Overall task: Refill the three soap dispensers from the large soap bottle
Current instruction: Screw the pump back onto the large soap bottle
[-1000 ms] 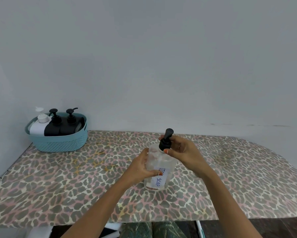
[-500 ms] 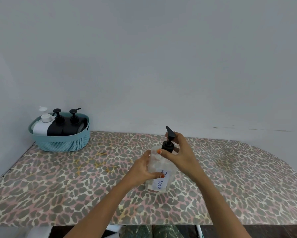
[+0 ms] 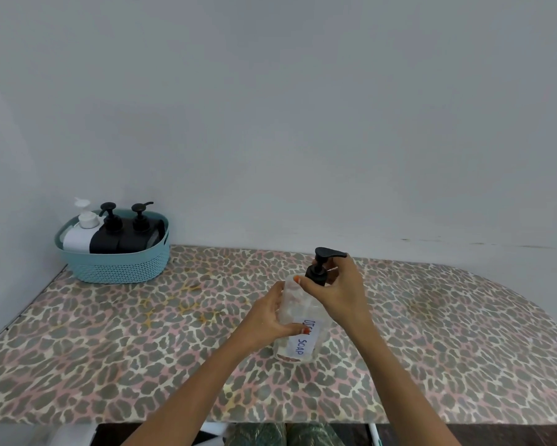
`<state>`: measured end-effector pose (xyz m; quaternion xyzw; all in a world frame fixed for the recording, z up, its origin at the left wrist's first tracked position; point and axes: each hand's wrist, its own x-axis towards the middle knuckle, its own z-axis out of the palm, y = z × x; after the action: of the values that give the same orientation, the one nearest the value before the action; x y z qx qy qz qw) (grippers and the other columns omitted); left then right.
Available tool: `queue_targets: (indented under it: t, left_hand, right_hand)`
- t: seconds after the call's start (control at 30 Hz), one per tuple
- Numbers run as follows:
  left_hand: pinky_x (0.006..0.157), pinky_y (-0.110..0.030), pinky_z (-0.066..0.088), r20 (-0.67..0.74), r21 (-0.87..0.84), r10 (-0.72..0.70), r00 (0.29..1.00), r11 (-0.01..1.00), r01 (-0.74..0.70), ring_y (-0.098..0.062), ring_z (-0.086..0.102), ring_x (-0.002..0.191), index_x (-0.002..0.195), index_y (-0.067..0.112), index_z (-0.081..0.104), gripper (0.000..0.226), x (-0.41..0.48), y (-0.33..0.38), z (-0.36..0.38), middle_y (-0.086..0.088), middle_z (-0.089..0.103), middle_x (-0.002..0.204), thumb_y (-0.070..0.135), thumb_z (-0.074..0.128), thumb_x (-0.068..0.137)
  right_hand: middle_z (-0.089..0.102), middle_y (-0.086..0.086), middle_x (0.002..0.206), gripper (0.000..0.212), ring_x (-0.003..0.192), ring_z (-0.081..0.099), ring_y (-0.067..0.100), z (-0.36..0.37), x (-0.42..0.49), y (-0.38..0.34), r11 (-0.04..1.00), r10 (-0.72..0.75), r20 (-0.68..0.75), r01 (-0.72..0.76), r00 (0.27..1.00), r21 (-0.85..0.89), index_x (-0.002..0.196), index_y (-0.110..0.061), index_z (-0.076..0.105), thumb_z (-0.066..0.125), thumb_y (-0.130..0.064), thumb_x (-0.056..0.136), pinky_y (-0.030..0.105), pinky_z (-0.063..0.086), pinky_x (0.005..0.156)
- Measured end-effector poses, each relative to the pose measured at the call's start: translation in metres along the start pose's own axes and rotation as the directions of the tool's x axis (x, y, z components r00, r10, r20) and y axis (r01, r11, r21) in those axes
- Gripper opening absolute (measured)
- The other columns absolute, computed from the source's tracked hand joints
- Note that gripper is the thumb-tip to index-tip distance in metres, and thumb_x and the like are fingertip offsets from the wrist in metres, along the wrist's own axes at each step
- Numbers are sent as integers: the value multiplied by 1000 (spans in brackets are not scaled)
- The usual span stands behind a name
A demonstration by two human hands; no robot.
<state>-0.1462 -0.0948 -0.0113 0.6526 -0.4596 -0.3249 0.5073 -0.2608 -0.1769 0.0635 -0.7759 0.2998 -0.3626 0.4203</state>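
A clear soap dispenser with a white label reading "SOAP" stands on the table in front of me. My left hand wraps its left side. My right hand pinches the collar of its black pump head, whose spout points right. At the back left, a teal basket holds a white pump bottle and two black pump dispensers side by side. Their lower halves are hidden by the basket wall.
The table wears a leopard-print cover and runs wide to both sides. A grey-white wall stands close behind it. The table's front edge is just below my forearms, with my lap beneath.
My right hand has turned the black pump head, so its spout swung from pointing away to pointing right. The left hand kept its hold on the clear dispenser.
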Motion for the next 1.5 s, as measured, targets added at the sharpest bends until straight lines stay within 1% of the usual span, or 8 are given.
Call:
queue_targets:
  t: [0.1, 0.3, 0.5, 0.93, 1.17, 1.3, 1.4, 1.5]
  left_hand:
    - [87, -16, 49, -1, 9, 2, 1000, 1000, -2, 3, 59, 105, 124, 30, 41, 71, -1, 1, 0, 13, 61, 115, 24, 82, 66]
    - [79, -12, 50, -2, -10, -1, 1000, 1000, 1, 10, 60, 98, 121, 30, 42, 70, -1, 1, 0, 15, 61, 111, 17, 82, 65]
    - [84, -18, 52, -12, -15, -5, 1000, 1000, 5, 8, 60, 99, 118, 35, 42, 68, -1, 1, 1, 16, 61, 110, 18, 82, 65]
    - [87, -21, 52, -68, 19, 25, 997, 1000, -24, -5, 60, 104, 119, 31, 41, 67, -1, 0, 4, 5, 62, 113, 16, 80, 67]
    - [78, -14, 52, -42, 19, 11, 999, 1000, -10, 4, 59, 99, 123, 29, 40, 69, -4, 6, 3, 9, 62, 112, 19, 80, 68]
    - [70, -2, 46, -19, 13, -13, 1000, 1000, 13, 13, 53, 91, 120, 33, 36, 69, -6, 8, 3, 18, 55, 106, 17, 79, 69]
    - [68, -1, 45, -13, 3, -19, 1000, 1000, 19, 14, 52, 90, 120, 35, 34, 68, -7, 10, 3, 20, 54, 106, 16, 78, 71]
    - [72, -7, 46, -24, 1, -21, 999, 1000, 21, 5, 54, 96, 119, 38, 34, 68, -9, 13, 5, 20, 53, 108, 17, 77, 72]
  right_hand:
    - [57, -8, 87, 35, 75, 54, -7, -5, 0, -4, 1000, -11, 96, 11, 995, -3, 99, -17, 53, 76, -19, 73, 5, 44, 70]
    - [55, -14, 124, 43, 118, 51, -4, -37, -1, -2, 976, -5, 481, -100, 877, 191, 121, -25, 49, 58, -2, 86, 14, 42, 96]
    - [70, -9, 97, 37, 95, 66, 6, -30, 1, 1, 967, 30, 278, -99, 960, 237, 96, -23, 66, 73, 3, 70, 24, 51, 88]
    - [66, -12, 77, 24, 70, 63, -9, 1, -17, -5, 995, -11, -113, 22, 994, 101, 93, -12, 69, 75, -4, 71, 4, 46, 68]
    - [62, -14, 103, 36, 96, 58, -5, -11, -15, 3, 996, 2, 11, -3, 1000, 87, 112, -18, 61, 71, -13, 78, 4, 43, 84]
    - [62, -5, 116, 32, 106, 55, -8, -25, -34, 29, 966, 121, -87, -97, 989, 238, 121, -12, 57, 53, -4, 89, 12, 44, 93]
    - [53, 4, 130, 55, 124, 49, 14, -18, -54, 60, 957, 245, -9, -240, 970, 166, 131, -7, 45, 48, 17, 82, 22, 38, 102]
    - [46, 3, 136, 65, 129, 42, 18, 2, -68, 81, 958, 285, 134, -288, 949, 5, 138, -10, 35, 63, 3, 80, 24, 35, 104]
